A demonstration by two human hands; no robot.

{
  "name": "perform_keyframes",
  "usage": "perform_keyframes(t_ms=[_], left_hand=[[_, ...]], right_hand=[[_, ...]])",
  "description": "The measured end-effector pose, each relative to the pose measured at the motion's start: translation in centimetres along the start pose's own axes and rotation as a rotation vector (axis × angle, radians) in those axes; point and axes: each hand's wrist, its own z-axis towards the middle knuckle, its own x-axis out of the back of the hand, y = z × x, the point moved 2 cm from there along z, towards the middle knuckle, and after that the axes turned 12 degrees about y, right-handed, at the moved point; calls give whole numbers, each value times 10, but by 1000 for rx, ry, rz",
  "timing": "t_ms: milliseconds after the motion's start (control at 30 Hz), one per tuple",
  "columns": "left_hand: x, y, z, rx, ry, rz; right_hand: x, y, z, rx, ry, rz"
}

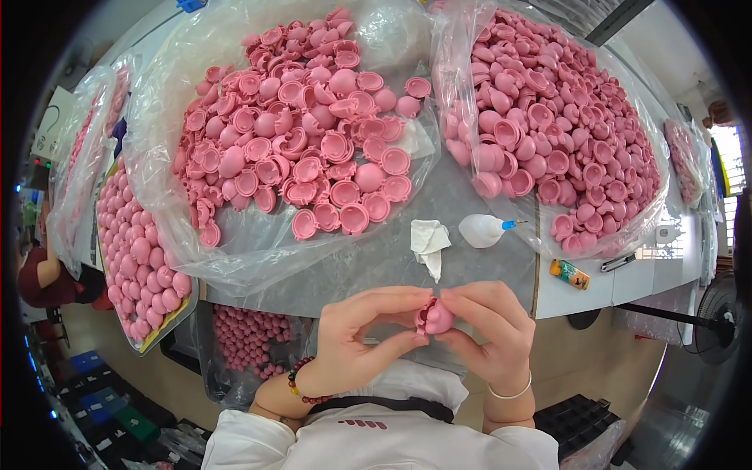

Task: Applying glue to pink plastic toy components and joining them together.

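Note:
In front of my body, at the table's near edge, a small round pink plastic shell (439, 317) sits between both hands. A dark jagged gap shows along its left side, so its halves are not fully closed there. My left hand (364, 329) pinches its left side with thumb and fingertips. Gripping the shell's right side is my right hand (492, 327). Just beyond the fingertips lie a crumpled white cloth (428, 241) and a white squeeze bottle (479, 231) with a blue needle tip, lying on its side.
Loose pink shell halves spill from a clear plastic bag (235, 274) at left; another heap of shells (560, 117) fills a bag at right. Rounded pink pieces fill a tray (176, 319) at far left. A small orange-and-green tube (569, 274) lies at right, near a fan (717, 317).

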Motion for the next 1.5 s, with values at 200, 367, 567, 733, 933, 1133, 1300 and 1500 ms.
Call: perform_keyframes(t_ms=[200,367,567,733,933,1133,1300,1500], left_hand=[[-3,-3,1,21,-25,106],[-2,-3,1,36,-34,83],[-2,-4,2,38,-46,76],[-2,-5,1,36,-45,62],[-2,-4,1,95,-45,0],[-3,-6,2,42,-14,45],[-3,-9,5,-32,86,88],[2,-5,6,-192,85,180]], right_hand=[[0,1,-2,69,42,-45],[2,1,0,70,13,-61],[3,1,-3,55,11,-76],[2,3,-5,67,13,-91],[1,0,-7,66,38,-148],[-13,-7,-12,142,125,-178],[-15,-7,-15,127,159,-124],[-16,-7,-18,135,157,-85]])
